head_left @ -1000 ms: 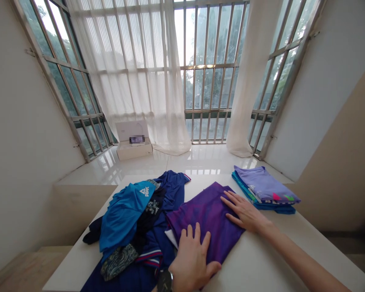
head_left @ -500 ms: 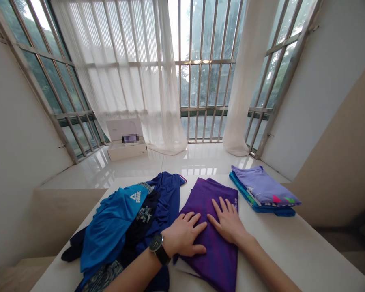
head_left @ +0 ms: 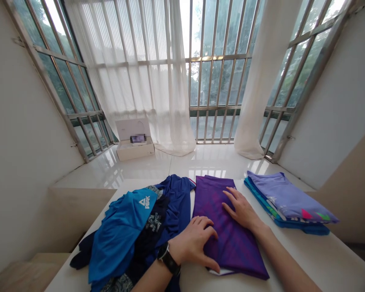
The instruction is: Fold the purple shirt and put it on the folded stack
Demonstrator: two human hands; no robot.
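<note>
Purple shirt (head_left: 231, 239) folded into a long rectangle, lying flat on white tabletop (head_left: 322, 263), long axis running away from the viewer, white edge peeking from under its near end. Left hand (head_left: 196, 243) resting palm-down on the shirt's near left part, fingers slightly curled and loosely together, thumb along the near edge; black watch (head_left: 168, 258) on that wrist. Right hand (head_left: 241, 209) flat on the shirt's middle right, fingers spread and pointing toward the far left. Neither hand pinching fabric; both pressed onto the cloth.

Left of the shirt, touching its edge: loose heap of clothes (head_left: 146, 231), with a bright blue top (head_left: 121, 235) bearing a white logo uppermost, dark navy and patterned pieces beneath. Right of the shirt, apart from it: neat stack (head_left: 288, 202) of folded shirts, lilac on top, teal and blue below.

Beyond the tabletop: glossy white ledge (head_left: 170, 166), open white box (head_left: 134, 140) on it, sheer curtains (head_left: 140, 77) over barred windows.
</note>
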